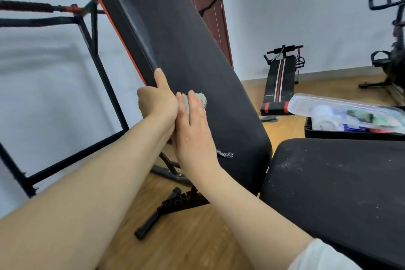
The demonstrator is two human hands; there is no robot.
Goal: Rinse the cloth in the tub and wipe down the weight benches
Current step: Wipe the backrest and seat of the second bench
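Right hand (192,125), flat, presses grey mesh cloth (201,97) onto inclined black padded backrest (186,39); left hand (156,99) grips its edge, probably steadying it.

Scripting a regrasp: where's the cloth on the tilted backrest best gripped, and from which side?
Probably the bunched part of the cloth poking out above the fingertips of the right hand. It stands proud of the backrest, while the rest is pressed flat under the palm. Come from the right, since the left hand grips its left edge.
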